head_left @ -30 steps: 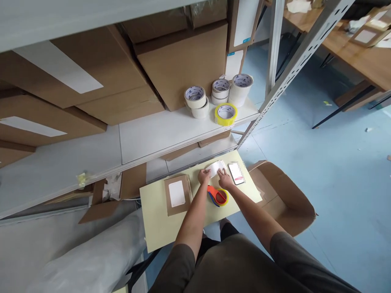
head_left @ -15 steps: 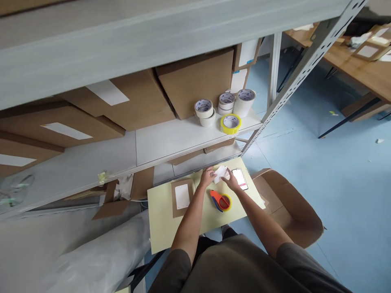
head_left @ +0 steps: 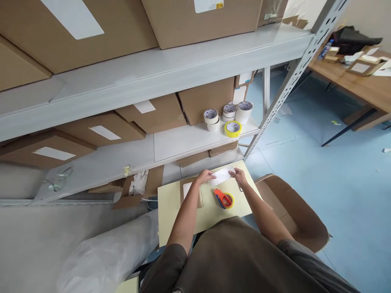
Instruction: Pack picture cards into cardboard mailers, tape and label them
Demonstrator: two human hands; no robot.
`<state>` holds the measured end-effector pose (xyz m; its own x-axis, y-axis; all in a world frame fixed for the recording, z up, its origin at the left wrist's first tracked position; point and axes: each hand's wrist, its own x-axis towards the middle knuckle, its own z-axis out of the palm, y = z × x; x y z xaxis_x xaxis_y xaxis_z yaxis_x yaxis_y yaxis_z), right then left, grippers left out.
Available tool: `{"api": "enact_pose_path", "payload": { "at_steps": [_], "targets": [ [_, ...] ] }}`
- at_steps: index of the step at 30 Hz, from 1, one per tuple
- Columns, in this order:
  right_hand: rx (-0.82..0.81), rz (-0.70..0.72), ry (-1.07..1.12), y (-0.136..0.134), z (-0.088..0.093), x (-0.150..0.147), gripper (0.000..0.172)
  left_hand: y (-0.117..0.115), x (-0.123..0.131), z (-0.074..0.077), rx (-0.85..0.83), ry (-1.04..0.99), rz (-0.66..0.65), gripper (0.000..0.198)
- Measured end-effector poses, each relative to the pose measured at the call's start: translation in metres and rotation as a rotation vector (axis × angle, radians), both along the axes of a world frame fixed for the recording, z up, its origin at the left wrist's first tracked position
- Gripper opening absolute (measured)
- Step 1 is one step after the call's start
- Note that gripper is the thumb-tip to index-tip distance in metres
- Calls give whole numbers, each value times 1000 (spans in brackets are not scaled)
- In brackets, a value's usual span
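A white slip of paper (head_left: pixel 221 176) is stretched between my two hands above the pale yellow table (head_left: pixel 170 211). My left hand (head_left: pixel 205 176) pinches its left end, and my right hand (head_left: pixel 238 176) grips the right end. Just below the paper lies an orange tape dispenser (head_left: pixel 224 198) with a roll of yellow-edged tape. A brown cardboard box (head_left: pixel 200 199) with a white label sits under my left forearm, partly covered by it. Beneath my right hand, only a sliver of the phone (head_left: pixel 241 189) shows.
Several tape rolls (head_left: pixel 213 120), one a yellow roll (head_left: pixel 232 128), stand on the grey metal shelf (head_left: pixel 180 140) ahead, with cardboard boxes (head_left: pixel 210 97) behind. An open carton (head_left: pixel 293 211) is right of the table. A large plastic-wrapped roll (head_left: pixel 106 252) lies at left.
The paper, earlier bunched between my hands, is now spread wider and flatter as they moved apart. My right hand now covers most of the phone. The view has tilted up, showing the upper shelf.
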<state>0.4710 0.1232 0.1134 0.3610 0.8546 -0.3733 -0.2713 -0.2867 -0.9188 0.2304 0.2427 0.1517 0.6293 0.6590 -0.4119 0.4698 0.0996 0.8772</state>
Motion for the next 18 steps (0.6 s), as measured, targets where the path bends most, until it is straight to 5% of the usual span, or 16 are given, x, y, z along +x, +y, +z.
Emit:
{"api": "enact_pose_path", "payload": {
  "at_steps": [10, 18],
  "targets": [
    [28, -64, 54, -12, 16, 8, 50, -17, 9, 5, -87, -60, 42, 59],
    [54, -79, 99, -18, 36, 10, 52, -22, 14, 23, -35, -121, 21, 56]
  ]
}}
